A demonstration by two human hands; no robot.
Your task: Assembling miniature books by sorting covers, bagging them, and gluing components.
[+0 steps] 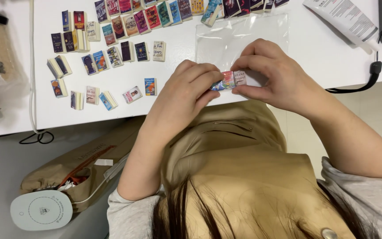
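**Miniature book pinched between both hands**

Miniature book (229,80) held above the near table (315,48) edge; left hand (191,90) and right hand (268,75) both closed on it. Clear plastic bag (239,37) just behind; rows of miniature books (124,31) far left.

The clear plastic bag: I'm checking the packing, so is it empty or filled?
Empty: the clear plastic bag lies flat on the white table, with nothing visible inside.
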